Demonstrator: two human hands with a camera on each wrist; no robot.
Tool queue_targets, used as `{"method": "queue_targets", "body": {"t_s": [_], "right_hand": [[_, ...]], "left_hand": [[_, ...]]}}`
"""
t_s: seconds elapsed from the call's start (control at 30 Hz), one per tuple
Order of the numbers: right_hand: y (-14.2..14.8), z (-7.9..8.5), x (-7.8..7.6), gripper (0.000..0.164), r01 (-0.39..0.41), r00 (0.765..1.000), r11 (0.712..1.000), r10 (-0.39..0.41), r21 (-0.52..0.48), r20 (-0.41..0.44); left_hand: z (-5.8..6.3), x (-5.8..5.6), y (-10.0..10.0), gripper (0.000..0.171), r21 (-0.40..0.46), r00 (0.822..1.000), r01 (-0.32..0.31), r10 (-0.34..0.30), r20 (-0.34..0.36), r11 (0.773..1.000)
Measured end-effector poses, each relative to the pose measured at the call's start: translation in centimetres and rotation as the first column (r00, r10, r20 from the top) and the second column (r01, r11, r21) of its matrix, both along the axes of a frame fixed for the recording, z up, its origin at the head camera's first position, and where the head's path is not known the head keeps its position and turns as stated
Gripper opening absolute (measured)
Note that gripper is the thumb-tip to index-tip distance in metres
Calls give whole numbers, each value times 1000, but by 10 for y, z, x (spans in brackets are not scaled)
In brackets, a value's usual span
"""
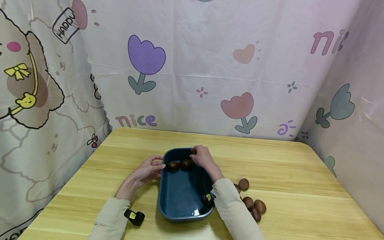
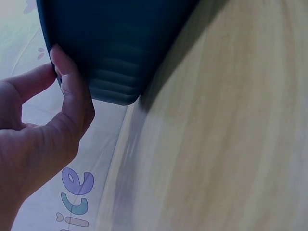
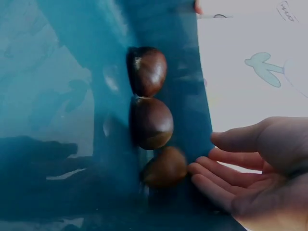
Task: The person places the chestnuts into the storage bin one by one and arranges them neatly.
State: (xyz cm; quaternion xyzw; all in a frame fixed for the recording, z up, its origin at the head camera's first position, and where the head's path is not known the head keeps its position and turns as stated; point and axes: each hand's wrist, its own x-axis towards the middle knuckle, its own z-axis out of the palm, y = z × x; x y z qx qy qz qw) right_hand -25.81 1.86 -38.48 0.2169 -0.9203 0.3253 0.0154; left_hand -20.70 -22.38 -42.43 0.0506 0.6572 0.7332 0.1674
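Observation:
Inside a dark blue rectangular tray (image 1: 183, 203), three brown chestnuts lie in a row at the far end; the right wrist view shows the top (image 3: 148, 72), middle (image 3: 153, 123) and bottom (image 3: 166, 168) chestnuts. My left hand (image 1: 148, 170) holds the tray's left rim, with thumb and fingers on either side of the edge (image 2: 50, 57). Over the far right corner, my right hand (image 1: 204, 156) has its fingers loosely extended beside the bottom chestnut. The fingertips (image 3: 195, 168) are touching or almost touching that chestnut. Its thumb lies near the rim.
Several loose chestnuts (image 1: 259, 206) lie on the wooden table (image 1: 288, 173) right of the tray, partly hidden by the right sleeve (image 1: 234, 206). A printed cloth (image 1: 192, 66) hangs behind the table and along both sides.

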Motion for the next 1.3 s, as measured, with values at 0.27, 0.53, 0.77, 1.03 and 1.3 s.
{"method": "queue_targets", "body": {"t_s": [0.27, 0.53, 0.77, 1.03, 1.3], "right_hand": [[10, 9, -1, 25, -19, 996, 991, 30, -130, 81], [18, 45, 6, 27, -15, 984, 953, 67, -304, 162], [40, 74, 9, 29, -100, 977, 921, 163, -375, 139], [74, 63, 8, 30, -208, 946, 925, 273, -319, 176], [120, 29, 12, 27, -150, 934, 951, 226, -270, 276]], "left_hand": [[0, 0, 1, 44, 15, 1000, 12, -12, 1, 1000], [-1, -1, 0, 42, 6, 1000, 15, -15, -2, 1000], [0, -1, 0, 44, 4, 1000, 14, -14, 1, 1000], [1, 0, 1, 45, 1, 1000, 8, -8, 7, 1000], [0, 0, 0, 45, 11, 1000, 20, -20, -3, 1000]]}}
